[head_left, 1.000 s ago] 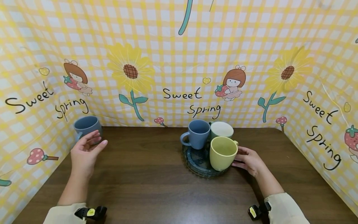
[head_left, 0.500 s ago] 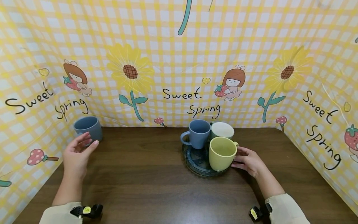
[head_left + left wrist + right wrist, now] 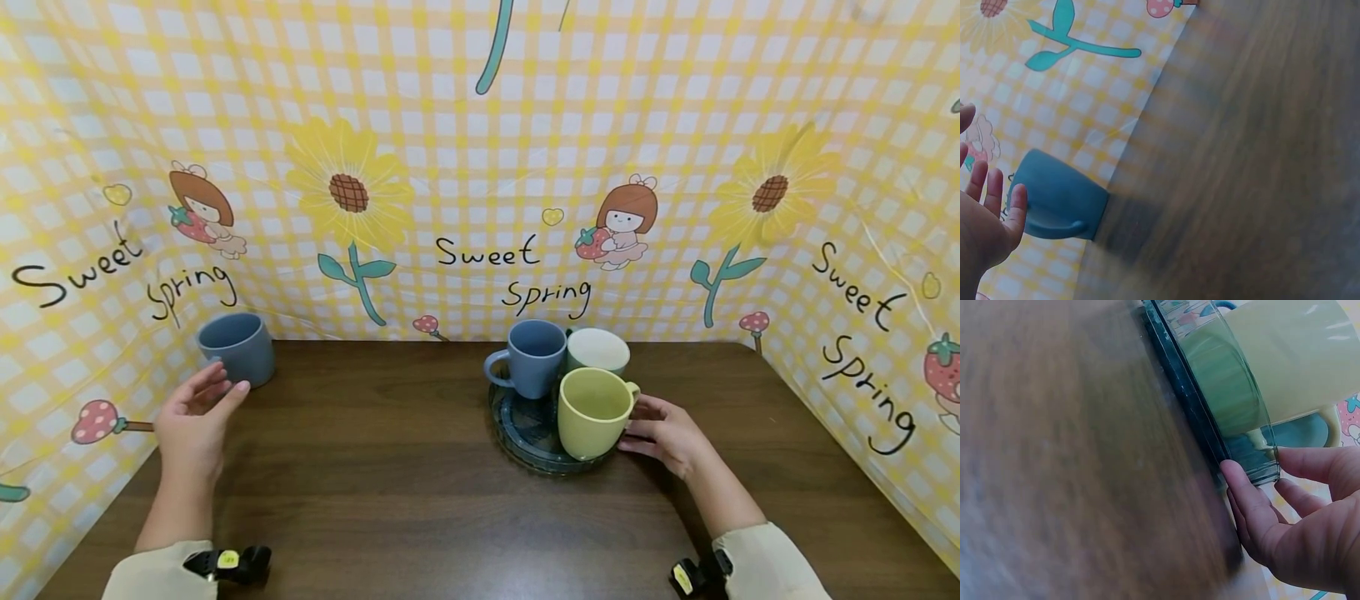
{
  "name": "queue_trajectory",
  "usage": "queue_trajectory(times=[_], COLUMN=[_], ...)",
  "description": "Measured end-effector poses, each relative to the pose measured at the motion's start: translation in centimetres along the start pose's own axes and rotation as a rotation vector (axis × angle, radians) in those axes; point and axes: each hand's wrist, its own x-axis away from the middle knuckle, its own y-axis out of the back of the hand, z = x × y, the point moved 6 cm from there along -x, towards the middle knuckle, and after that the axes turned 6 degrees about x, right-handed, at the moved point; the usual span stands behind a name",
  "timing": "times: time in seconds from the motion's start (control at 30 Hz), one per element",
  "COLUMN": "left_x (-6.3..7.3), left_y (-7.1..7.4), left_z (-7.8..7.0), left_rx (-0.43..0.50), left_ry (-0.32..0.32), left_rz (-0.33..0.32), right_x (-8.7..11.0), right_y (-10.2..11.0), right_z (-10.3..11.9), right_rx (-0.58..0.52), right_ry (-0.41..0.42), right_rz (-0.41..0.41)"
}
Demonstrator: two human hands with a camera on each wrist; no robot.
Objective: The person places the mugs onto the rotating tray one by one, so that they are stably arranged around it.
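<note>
A blue mug (image 3: pixel 253 358) stands upright at the table's back left corner. My left hand (image 3: pixel 191 421) is in front of it, fingers and thumb spread around nothing; in the left wrist view its fingertips overlap the mug (image 3: pixel 1063 194), and contact cannot be judged. On a round, dark see-through turntable tray (image 3: pixel 517 433) stand a yellow mug (image 3: pixel 592 425), a second blue mug (image 3: pixel 537 363) and a pale green mug (image 3: pixel 597 350), partly hidden. My right hand (image 3: pixel 671 437) holds the tray's side wall at the right with its fingertips, below the yellow mug's handle.
The brown wooden table (image 3: pixel 390 483) stretches between both hands. Yellow checked cloth (image 3: pixel 465 167) with printed flowers encloses it at the back and both sides. Both wrists carry black straps with small devices (image 3: pixel 232 565).
My left hand has drawn left and towards me, away from the blue mug. The tray has turned slightly: its blue mug shifted right, the yellow one left. My right hand has barely moved.
</note>
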Motion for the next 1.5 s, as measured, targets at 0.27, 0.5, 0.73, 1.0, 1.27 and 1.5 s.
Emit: queue_trajectory(times=[0.27, 0.5, 0.73, 1.0, 1.27, 1.5], left_x=[-0.6, -0.9, -1.5, -2.3, -2.8, -2.8], left_y=[1.0, 1.5, 2.2, 3.7, 4.4, 4.6], left_z=[0.5, 0.8, 1.2, 1.9, 2.5, 3.1], left_rx=[0.002, -0.034, -0.036, -0.002, -0.015, 0.041], left_ry=[0.011, 0.049, 0.093, 0.153, 0.196, 0.316], left_rz=[-0.026, -0.033, -0.089, -0.149, -0.163, -0.15], right_x=[0.2, 0.4, 0.6, 0.9, 1.1, 1.2], right_y=[-0.1, -0.3, -0.6, -0.7, -0.7, -1.0], right_z=[0.0, 0.0, 0.0, -0.1, -0.1, -0.2], right_rx=[-0.018, -0.016, 0.0, 0.009, 0.012, 0.009], right_ry=[0.006, 0.006, -0.001, 0.002, 0.003, 0.005], right_rz=[0.01, 0.002, -0.02, -0.039, -0.046, -0.036])
